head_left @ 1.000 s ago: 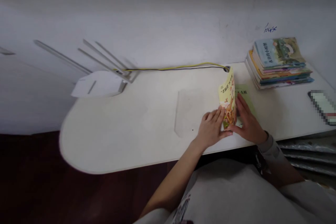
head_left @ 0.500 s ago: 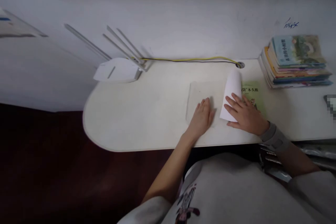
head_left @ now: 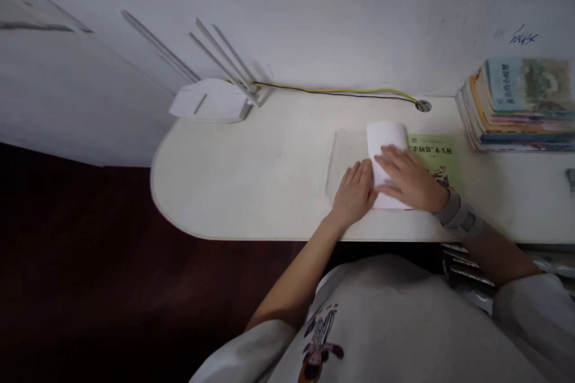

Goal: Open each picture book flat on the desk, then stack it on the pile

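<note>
A green book (head_left: 442,161) with printed characters and a small picture on its cover lies on the white table. Over its left part sits a white sheet (head_left: 386,136), now fairly flat; whether it is joined to the book, I cannot tell. Left of it, a clear, thin film (head_left: 344,152) rests on the tabletop. My left hand (head_left: 356,192) is open, fingers stretched out, on the film and against the white sheet's left edge. My right hand (head_left: 409,181), open with fingers spread and slightly blurred, lies on the white sheet and partly hides the book.
A white router (head_left: 209,102) with long antennas stands at the table's back left. Yellow and black cables (head_left: 341,92) run along the wall to a round hole (head_left: 423,106). A stack of books (head_left: 521,114) rises at the back right. The table's rounded edge (head_left: 153,185) is at left.
The white sheet, curled up before, now lies flatter and further left, showing more of the green cover. My left hand has moved right to its edge. The view has shifted slightly.
</note>
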The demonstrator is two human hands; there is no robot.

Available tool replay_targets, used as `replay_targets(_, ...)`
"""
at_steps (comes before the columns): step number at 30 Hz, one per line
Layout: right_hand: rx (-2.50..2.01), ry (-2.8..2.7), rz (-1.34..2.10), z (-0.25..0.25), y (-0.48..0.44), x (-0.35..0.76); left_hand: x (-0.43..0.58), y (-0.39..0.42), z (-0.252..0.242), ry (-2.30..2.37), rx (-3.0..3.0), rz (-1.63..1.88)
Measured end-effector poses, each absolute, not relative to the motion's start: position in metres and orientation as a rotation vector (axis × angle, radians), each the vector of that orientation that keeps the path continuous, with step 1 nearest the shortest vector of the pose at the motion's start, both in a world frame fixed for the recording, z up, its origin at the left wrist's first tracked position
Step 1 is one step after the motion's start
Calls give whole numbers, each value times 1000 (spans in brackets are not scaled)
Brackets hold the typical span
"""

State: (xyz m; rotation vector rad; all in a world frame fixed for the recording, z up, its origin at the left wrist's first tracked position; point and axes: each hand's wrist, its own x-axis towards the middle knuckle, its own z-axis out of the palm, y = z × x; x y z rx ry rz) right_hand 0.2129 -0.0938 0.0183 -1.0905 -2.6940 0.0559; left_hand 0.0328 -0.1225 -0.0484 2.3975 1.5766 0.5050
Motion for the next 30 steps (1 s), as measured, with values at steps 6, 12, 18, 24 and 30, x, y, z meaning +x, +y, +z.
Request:
replay_targets(6, -1362, -2421, 151, 14, 1, 211, 34, -123, -45, 1602, 2405, 470)
replay_targets(12, -1543, -2372, 187, 0, 9, 211, 39, -125, -42, 1658, 2398, 409)
replay_targets(18, -1655, -2290, 103, -4, -1, 205, 42, -125, -47, 1680, 2376, 508)
replay_targets(24, -1679, -2324, 31, -7, -2, 197, 42, -125, -49, 1640, 2354, 542)
replay_targets(30, -1719, -2396, 6, -10, -1, 198, 42, -125, -50, 1629, 2343, 583)
